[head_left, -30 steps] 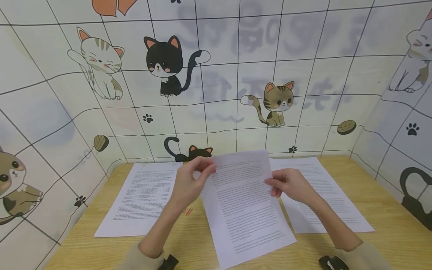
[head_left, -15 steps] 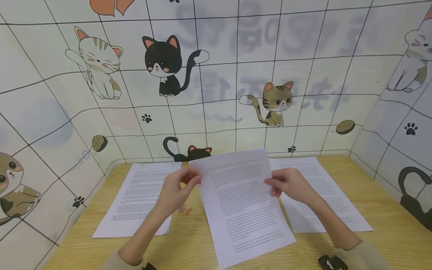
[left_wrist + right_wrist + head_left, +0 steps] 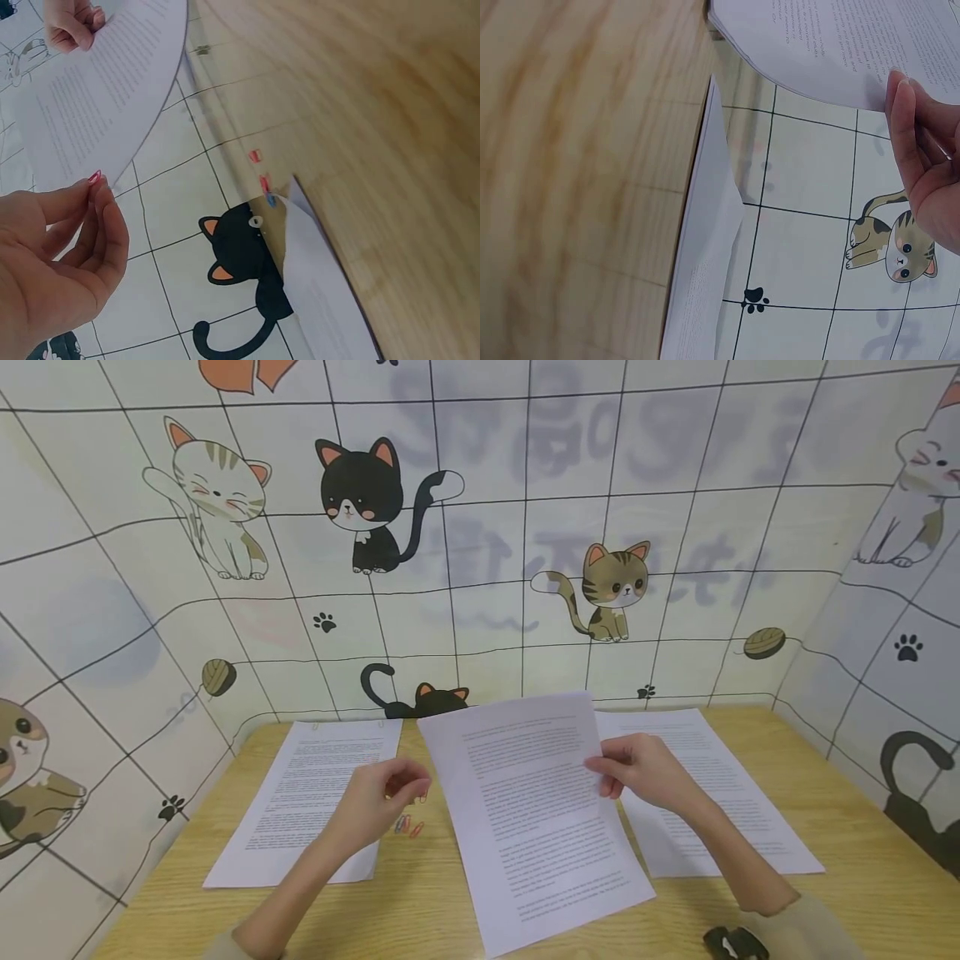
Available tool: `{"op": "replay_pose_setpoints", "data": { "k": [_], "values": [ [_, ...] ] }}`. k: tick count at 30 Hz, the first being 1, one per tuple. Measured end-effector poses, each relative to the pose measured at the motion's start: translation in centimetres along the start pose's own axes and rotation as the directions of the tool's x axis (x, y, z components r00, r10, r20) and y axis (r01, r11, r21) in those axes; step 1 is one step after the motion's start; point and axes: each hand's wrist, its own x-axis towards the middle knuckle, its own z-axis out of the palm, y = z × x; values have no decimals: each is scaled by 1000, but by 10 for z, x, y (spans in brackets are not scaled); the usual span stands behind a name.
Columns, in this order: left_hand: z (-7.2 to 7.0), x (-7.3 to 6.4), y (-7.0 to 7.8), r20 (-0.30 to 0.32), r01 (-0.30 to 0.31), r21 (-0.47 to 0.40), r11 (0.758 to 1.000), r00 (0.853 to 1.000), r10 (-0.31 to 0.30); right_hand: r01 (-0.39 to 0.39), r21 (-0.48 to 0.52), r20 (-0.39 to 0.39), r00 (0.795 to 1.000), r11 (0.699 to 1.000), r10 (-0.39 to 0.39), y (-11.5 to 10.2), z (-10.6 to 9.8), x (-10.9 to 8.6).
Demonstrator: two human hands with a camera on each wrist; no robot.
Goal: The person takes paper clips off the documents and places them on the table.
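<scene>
Head view has the left printed stack [image 3: 315,810] on the bench [image 3: 427,910], clips [image 3: 381,723] at its top edge, seemingly finished. The right stack [image 3: 720,768] and the raised printed page [image 3: 543,827], its side pinched by the right hand [image 3: 645,770], show no clip I can make out, so both look undone. Only the left wrist view plainly shows the pink paper clip [image 3: 94,177] pinched at the fingertips of the left hand [image 3: 64,262].

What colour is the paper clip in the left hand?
The paper clip in the left hand is pinkish red, best seen in the left wrist view.
</scene>
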Motion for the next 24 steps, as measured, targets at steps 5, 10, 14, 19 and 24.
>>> {"op": "replay_pose_setpoints", "data": {
  "k": [5, 10, 14, 19, 24],
  "values": [
    [-4, -5, -7, 54, 41, 26, 999, 998, -42, -9, 5, -4, 1000, 1000, 9, -1, 0, 0],
    [-7, -9, -13, 97, 102, 71, 992, 989, -109, -14, 4, -4, 1000, 1000, 14, -2, 0, 0],
    [-9, -13, -18, 134, 109, 87, 990, 984, -120, -11, 7, -3, 1000, 1000, 11, -1, 1, 0],
    [-10, -19, -21, 183, 122, 78, 989, 974, -135, -8, 4, -1, 1000, 1000, 8, -1, 1, 1],
    [-10, -23, -25, 229, 133, 102, 986, 961, -153, -7, 6, 4, 1000, 1000, 7, -2, 1, 0]
  ]
}}
